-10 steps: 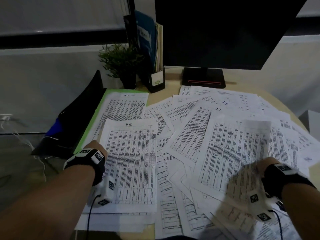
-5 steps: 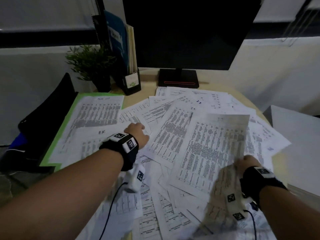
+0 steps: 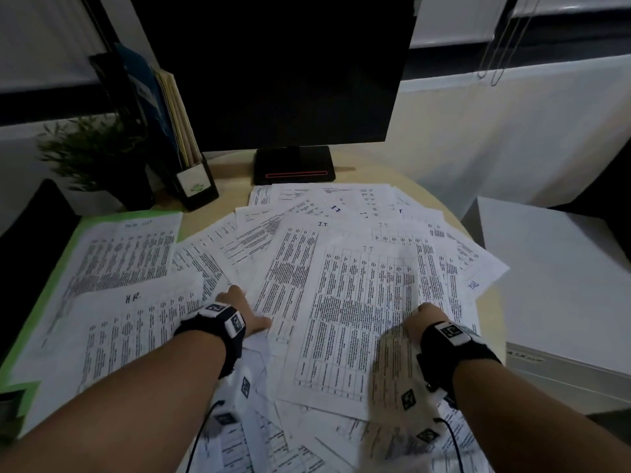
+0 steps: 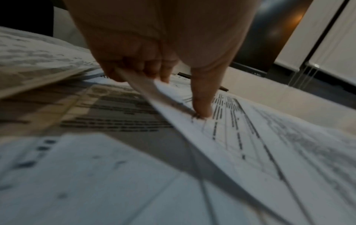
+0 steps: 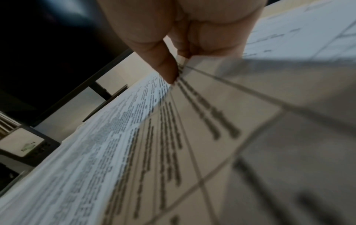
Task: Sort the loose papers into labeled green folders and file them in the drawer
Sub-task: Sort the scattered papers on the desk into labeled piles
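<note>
Printed sheets lie fanned over a round table [image 3: 485, 322]. At the left, an open green folder [image 3: 73, 240] carries a task-list sheet, and a sheet headed HR [image 3: 136, 322] overlaps it. My left hand [image 3: 239, 303] pinches the edge of a sheet headed IT [image 3: 290, 268]. In the left wrist view its thumb [image 4: 202, 105] presses on top and the fingers curl under the edge. My right hand [image 3: 425, 315] pinches a larger IT sheet [image 3: 355, 319] at its right edge, lifted a little off the pile. The right wrist view shows that thumb [image 5: 167, 71] on the sheet.
A dark monitor [image 3: 273, 70] on a black base [image 3: 293, 165] stands at the back. A potted plant [image 3: 99, 158] and a file holder [image 3: 191, 179] with folders are back left. A white cabinet [image 3: 560, 278] is at the right, a black object [image 3: 30, 240] at the left.
My left hand has let go of the HR sheet, which now lies by the green folder, and moved right to the middle IT sheet. My right hand still holds its IT sheet.
</note>
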A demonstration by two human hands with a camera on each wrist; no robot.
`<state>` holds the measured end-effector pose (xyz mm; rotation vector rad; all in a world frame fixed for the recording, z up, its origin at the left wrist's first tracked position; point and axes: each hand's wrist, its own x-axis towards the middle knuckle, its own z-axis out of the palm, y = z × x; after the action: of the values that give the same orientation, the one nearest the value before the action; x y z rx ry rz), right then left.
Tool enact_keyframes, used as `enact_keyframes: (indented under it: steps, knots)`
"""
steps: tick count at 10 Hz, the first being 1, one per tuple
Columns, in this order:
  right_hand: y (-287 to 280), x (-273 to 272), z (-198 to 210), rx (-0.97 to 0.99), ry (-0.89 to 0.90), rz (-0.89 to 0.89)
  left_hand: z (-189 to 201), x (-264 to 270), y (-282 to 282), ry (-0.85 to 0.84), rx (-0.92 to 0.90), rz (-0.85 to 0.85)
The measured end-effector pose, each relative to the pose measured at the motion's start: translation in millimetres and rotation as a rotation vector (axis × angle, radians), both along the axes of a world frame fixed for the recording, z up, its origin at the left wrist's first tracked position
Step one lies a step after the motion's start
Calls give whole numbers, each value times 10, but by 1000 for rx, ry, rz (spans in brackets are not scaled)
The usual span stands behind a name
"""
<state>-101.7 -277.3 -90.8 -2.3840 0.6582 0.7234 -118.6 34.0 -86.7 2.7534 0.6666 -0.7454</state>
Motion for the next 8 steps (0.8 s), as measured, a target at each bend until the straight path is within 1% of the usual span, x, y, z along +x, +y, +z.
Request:
enact_keyframes:
  steps: [1, 2, 3, 4, 5, 6, 7, 8]
  knots:
    - [24, -22, 39, 42, 7, -53, 42, 56, -70, -103, -132, 49]
    - [21, 11, 191, -75, -11, 158, 50, 38, -186, -143, -266, 28]
    - [7, 56, 188, 23, -54, 43, 8, -108, -350, -89, -458, 12]
    - [79, 77, 102, 117, -104, -48, -78, -269, -507, -3, -627, 46]
    - [110, 127, 98, 216, -62, -118, -174, -369, -649, -15, -754, 253]
    - [97, 132, 148, 196, -78, -95, -174, -342, -648, -71, -912, 432]
    - [61, 148, 153, 168, -76, 45, -200, -249, -604, -75, -815, 309]
    - [-64, 209, 180, -2, -100, 113, -298, -188, -561, -195, -539, 121]
